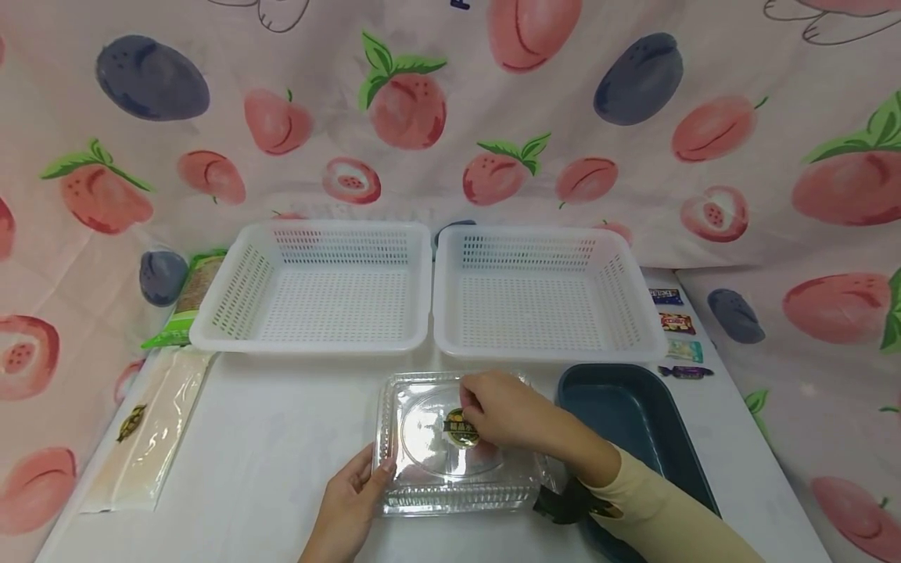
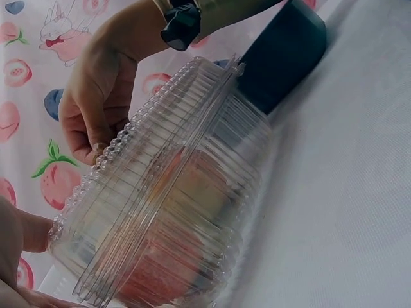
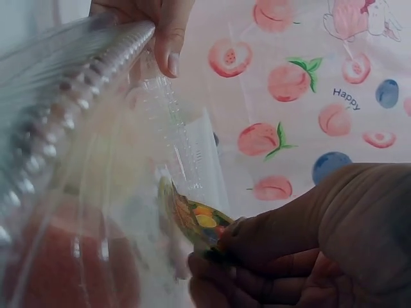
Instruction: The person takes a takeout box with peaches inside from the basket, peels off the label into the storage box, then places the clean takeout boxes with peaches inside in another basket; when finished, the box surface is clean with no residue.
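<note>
From my remote place I see that the round black-and-gold paper sticker (image 1: 459,430) lies directly at the fingertips of the right hand (image 1: 503,407), on its left side, over the top of the clear rectangular plastic box (image 1: 436,469). The right wrist view shows its edge pinched between thumb and fingers; how much of it touches the lid, I cannot tell. The long axis of the box runs left to right on the white surface (image 1: 281,422), on the near side of the two white perforated plastic baskets (image 1: 313,346). My left hand (image 1: 345,504) grips the box at its left side, the thumb on the wall. The right forearm comes from the near right, across the dark blue rectangular tray (image 1: 629,414), with the fingers bent inward.
</note>
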{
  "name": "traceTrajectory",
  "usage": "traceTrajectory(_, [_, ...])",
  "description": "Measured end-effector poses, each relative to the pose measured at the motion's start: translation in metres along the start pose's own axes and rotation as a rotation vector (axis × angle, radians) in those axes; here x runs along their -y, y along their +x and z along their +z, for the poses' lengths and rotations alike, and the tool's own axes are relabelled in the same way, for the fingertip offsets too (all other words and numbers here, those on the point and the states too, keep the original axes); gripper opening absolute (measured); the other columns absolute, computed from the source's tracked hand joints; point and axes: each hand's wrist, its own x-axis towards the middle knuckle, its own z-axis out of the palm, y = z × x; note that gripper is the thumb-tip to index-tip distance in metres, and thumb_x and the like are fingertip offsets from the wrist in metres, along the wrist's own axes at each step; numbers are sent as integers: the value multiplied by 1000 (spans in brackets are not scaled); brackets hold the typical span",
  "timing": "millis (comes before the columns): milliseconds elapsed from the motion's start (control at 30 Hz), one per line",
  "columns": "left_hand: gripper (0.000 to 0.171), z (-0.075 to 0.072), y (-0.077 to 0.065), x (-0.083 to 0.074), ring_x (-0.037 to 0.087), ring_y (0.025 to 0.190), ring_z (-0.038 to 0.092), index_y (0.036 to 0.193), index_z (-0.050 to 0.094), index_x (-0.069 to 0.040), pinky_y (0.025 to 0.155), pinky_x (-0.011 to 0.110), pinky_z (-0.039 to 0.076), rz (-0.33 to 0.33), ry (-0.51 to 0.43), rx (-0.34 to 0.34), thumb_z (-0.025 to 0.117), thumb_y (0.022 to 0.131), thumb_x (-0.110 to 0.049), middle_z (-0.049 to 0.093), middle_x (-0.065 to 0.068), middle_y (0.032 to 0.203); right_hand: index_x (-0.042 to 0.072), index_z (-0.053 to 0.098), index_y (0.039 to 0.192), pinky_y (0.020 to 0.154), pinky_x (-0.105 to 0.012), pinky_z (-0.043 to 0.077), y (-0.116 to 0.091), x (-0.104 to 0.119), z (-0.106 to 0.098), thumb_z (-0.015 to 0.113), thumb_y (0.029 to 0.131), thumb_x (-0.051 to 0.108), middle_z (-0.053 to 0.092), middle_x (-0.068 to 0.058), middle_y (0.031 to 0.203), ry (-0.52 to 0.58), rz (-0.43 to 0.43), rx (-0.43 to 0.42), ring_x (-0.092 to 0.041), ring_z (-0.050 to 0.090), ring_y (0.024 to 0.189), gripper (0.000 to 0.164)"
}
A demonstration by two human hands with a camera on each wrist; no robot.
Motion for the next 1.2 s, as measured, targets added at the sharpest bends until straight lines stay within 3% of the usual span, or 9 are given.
traceTrajectory(133, [79, 0, -1, 0, 42, 133, 61, 151, 33, 20, 102, 42, 59, 6, -8, 5, 60, 107, -40, 49, 35, 150, 14, 55, 79, 52, -21, 40, -3, -2, -4, 61, 95, 1, 51, 5, 68, 63, -14, -24, -8, 49, 59, 21])
traceTrajectory(367, [83, 1, -3, -2, 42, 131, 62, 153, 33, 17, 101, 41, 60, -1, -25, 3, 62, 105, -45, 48, 34, 151, 11, 59, 88, 55, -21, 44, -7, -5, -19, 63, 98, 2, 56, 2, 77, 161, 33, -75, -10, 52, 68, 15])
traceTrajectory(700, [85, 1, -2, -3, 41, 131, 62, 153, 34, 16, 102, 43, 59, -15, -18, 1, 61, 104, -48, 49, 34, 151, 8, 64, 92, 65, -24, 53, -25, -17, -45, 70, 96, 2, 68, 0, 83, 195, 80, -163, -12, 59, 75, 9])
traceTrajectory(1200, [87, 0, 1, 0, 40, 130, 63, 152, 34, 17, 102, 44, 59, -24, 19, -4, 60, 104, -51, 51, 33, 150, 7, 64, 97, 61, -25, 52, -47, -49, -59, 68, 99, 4, 67, -3, 86, 178, 160, -204, -16, 58, 76, 5])
